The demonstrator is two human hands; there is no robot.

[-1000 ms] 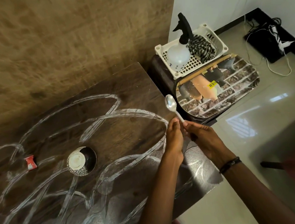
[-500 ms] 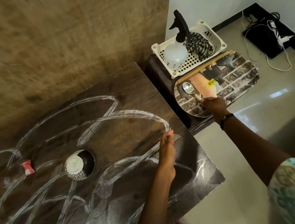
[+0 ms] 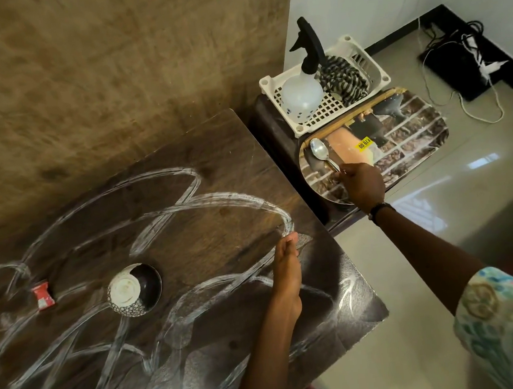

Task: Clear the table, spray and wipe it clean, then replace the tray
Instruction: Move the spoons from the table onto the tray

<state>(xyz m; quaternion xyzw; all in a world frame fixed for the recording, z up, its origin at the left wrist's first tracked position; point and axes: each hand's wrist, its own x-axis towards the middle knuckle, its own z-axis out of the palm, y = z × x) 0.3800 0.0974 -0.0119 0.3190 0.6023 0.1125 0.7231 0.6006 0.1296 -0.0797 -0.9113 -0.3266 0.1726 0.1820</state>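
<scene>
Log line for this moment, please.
stage: clearing | right hand: holds spoon over tray | left hand: on table | left: bowl

In my fingers (image 3: 345,172) the spoon (image 3: 319,149) is shiny metal, the table (image 3: 190,231) is dark matt wood with chalky white streaks, the basket (image 3: 299,128) white plastic, the floor (image 3: 467,207) glossy.

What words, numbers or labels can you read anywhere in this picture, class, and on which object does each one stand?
"79.00", upside down and hard to make out: yellow price sticker on the picture tray.
Print on the red wrapper on the table: too small and blurred to read.
Spray bottle, bowl, spoon: no text visible.
</scene>
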